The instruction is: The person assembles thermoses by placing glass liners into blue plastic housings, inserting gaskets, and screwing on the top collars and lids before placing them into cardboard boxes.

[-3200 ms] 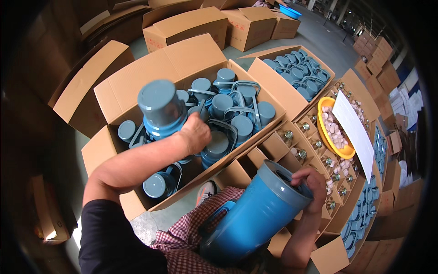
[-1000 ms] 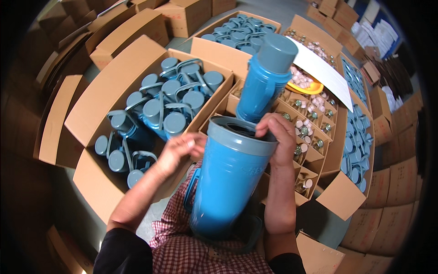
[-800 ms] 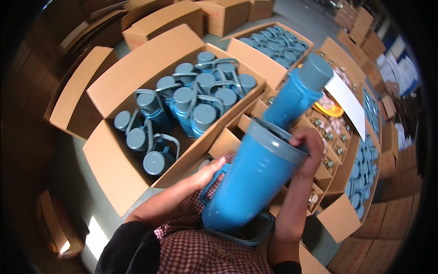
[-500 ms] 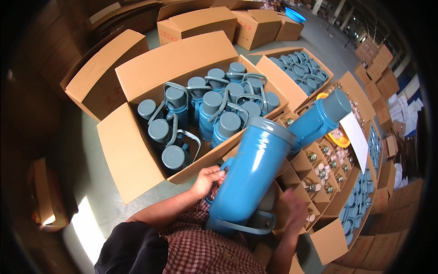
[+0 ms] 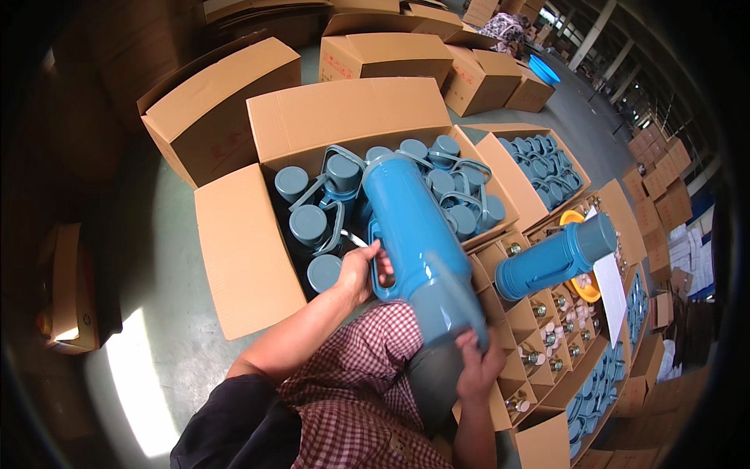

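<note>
A blue vacuum flask (image 5: 410, 215) is tilted in front of me, its base pointing away and its grey-blue cap (image 5: 444, 309) toward my body. My left hand (image 5: 362, 270) is closed round the flask's side handle. At the cap end, my right hand (image 5: 478, 363) has its fingers closed on the carrying handle, which is smeared by motion. Beyond the held flask, an open carton (image 5: 344, 109) contains several upright flasks with grey caps and looped handles. Another blue flask (image 5: 539, 262) lies slanted across a divided carton on my right.
The divided carton (image 5: 512, 316) holds glass pieces with pale tops. A yellow basin (image 5: 591, 291) and white sheet (image 5: 610, 297) rest on it. More flasks fill a carton (image 5: 509, 176) behind and another (image 5: 598, 391) at right. Closed cartons (image 5: 387, 59) stand farther back, near another person (image 5: 506, 30).
The held flask has swung farther over the open carton, its base now pointing away to the left. My right hand has come from beside the flask onto its cap end. The view has shifted.
</note>
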A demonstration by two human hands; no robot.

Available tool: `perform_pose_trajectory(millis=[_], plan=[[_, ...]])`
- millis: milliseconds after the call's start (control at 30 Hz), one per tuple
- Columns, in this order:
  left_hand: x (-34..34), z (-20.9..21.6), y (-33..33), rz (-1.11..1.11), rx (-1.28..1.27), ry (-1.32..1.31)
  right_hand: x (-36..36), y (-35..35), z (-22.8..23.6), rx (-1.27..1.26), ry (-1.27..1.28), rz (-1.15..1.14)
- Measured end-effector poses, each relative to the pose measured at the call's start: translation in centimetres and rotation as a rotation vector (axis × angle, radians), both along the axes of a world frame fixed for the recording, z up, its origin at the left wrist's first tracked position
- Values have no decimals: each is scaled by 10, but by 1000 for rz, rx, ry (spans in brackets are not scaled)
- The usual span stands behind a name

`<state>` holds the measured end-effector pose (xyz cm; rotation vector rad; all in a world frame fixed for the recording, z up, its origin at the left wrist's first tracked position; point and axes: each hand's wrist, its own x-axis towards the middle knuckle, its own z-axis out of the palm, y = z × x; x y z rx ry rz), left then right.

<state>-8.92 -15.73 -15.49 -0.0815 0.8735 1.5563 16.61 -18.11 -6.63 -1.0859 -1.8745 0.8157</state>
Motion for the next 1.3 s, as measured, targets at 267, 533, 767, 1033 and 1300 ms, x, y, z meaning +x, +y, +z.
perform_pose_trajectory(millis=[267, 533, 767, 1033, 1300], plan=[[-58, -78, 27, -68, -148, 1759, -97, 98, 81, 349, -208, 243], [-96, -58, 39, -838, -423, 2284, -162, 173, 77, 455, -323, 420], [-103, -56, 10, -716, -187, 2422, -238, 219, 5, 585, -397, 484], [-94, -70, -4, -439, -89, 2361, -306, 208, -119, 536, -231, 607], [-92, -78, 7, -378, -2, 2345, -295, 200, -156, 281, -321, 605]])
